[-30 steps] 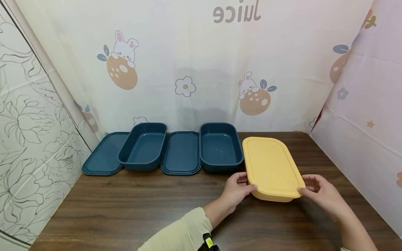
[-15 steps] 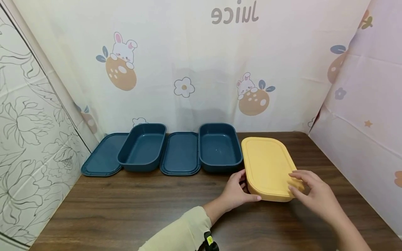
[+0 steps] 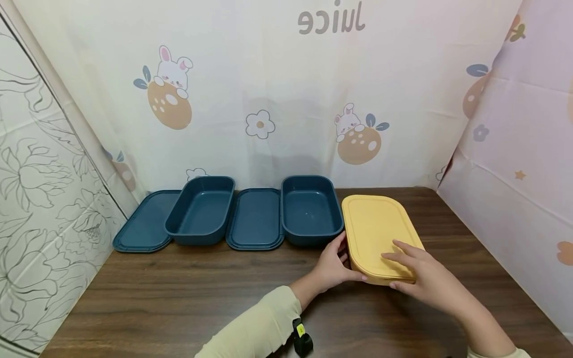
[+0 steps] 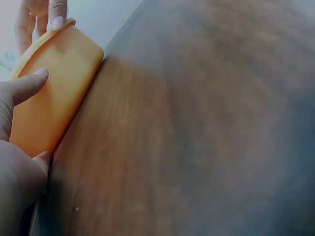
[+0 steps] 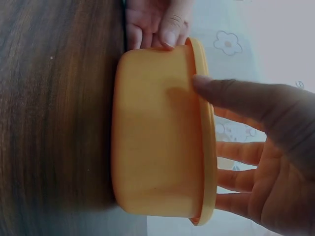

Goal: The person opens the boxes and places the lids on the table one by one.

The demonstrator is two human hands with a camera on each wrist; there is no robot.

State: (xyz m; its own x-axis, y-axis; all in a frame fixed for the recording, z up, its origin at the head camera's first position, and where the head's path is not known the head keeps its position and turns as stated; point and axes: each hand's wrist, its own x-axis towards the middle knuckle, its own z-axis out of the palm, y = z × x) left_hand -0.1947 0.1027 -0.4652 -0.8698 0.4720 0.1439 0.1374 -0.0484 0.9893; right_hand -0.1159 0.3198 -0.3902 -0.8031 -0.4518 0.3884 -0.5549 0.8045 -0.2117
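A yellow rectangular food container stands on the table at the right, with its yellow lid on top. My left hand holds its near left corner, the thumb against the front wall and the fingers along the left side. With my right hand I pinch the lid's near edge. The right thumb sits at the rim, as the right wrist view shows, and the spread fingers lie over the top. Whether the rim is lifted at all, I cannot tell.
Left of the yellow container stand two open dark blue containers, one in the middle and one further left. A blue lid lies between them, and another blue lid at the far left. A patterned curtain hangs behind the table.
My right hand has moved from the near right corner leftward, its fingers now over the lid and its thumb at the front rim. The left hand stays at the near left corner.
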